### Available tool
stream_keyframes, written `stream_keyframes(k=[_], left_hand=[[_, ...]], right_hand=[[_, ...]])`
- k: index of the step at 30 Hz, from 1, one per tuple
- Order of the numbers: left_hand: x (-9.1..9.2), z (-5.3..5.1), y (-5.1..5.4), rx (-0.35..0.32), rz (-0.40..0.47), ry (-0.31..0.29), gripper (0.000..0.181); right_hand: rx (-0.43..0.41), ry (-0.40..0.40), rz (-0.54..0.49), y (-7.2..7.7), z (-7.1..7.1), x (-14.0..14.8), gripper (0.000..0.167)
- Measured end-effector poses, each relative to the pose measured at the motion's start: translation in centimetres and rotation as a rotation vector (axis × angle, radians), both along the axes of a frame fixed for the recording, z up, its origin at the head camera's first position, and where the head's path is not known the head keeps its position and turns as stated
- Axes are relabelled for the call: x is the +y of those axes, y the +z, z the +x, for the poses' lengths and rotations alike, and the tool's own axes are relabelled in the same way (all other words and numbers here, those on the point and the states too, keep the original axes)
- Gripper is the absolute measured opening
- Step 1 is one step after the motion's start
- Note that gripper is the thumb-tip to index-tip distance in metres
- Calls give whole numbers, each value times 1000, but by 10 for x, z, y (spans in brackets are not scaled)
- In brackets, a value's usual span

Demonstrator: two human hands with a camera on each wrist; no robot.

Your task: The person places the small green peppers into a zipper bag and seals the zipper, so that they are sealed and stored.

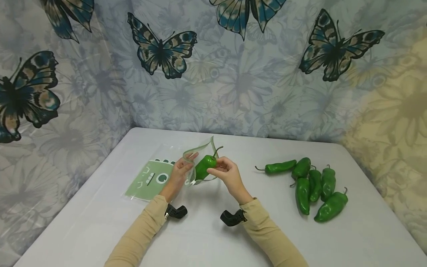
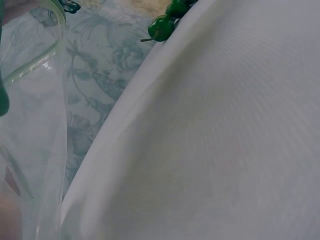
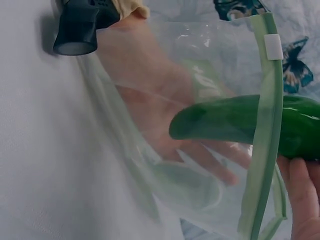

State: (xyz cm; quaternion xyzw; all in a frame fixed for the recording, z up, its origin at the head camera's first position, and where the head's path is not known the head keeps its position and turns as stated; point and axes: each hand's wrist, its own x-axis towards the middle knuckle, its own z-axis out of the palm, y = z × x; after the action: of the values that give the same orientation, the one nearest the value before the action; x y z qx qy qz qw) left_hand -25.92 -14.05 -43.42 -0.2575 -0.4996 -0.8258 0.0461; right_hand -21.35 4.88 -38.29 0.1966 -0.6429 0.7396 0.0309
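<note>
1. Green and glossy, the held pepper (image 1: 204,167) sits partly inside a clear bag (image 3: 230,75): in my right wrist feed its narrow tip lies behind the film, while its thick end sticks out past the green zip strip (image 3: 266,130).
2. I see the right grip (image 1: 230,174) pinching that pepper near its stem end, thumb and fingers against the skin. The stem (image 1: 218,151) points up, out of the bag's mouth.
3. The left grip (image 1: 180,173) is holding the bag by its side, near the gaping mouth; through the film I can make out its fingers.
4. A small white piece (image 3: 273,47) sits on the zip strip.
5. Beside the left grip, and partly behind it in my head feed, a flat pouch (image 1: 143,185) printed with a green cartoon face lies on the white worktop (image 1: 207,237).
6. Well apart, to the right, I count six loose peppers (image 1: 315,185) grouped on the worktop, several of them touching.
7. Each wrist carries a black camera (image 1: 176,211) by the cuff of a tan sleeve (image 1: 267,231).
8. Beyond the worktop I see a wall covering (image 1: 240,89) patterned with butterflies and flowers.
</note>
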Motion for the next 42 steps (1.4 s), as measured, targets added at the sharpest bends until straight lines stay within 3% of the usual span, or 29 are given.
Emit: stream_keyframes(k=[5, 11, 16, 23, 32, 42], left_hand=[[-1, 2, 7, -5, 4, 6, 23], [-2, 5, 9, -27, -32, 10, 34], [-2, 5, 11, -38, -40, -13, 27], [-5, 2, 9, -12, -26, 12, 28], [-9, 3, 10, -28, 14, 43, 28], [0, 3, 14, 36, 19, 11, 34]], right_hand=[[-25, 4, 85, 3, -2, 0, 36], [-28, 48, 69, 3, 0, -1, 48], [25, 63, 94, 3, 3, -2, 43], [57, 54, 121, 6, 3, -6, 40], [92, 15, 189, 25, 19, -11, 35], [83, 7, 161, 2, 7, -3, 33]])
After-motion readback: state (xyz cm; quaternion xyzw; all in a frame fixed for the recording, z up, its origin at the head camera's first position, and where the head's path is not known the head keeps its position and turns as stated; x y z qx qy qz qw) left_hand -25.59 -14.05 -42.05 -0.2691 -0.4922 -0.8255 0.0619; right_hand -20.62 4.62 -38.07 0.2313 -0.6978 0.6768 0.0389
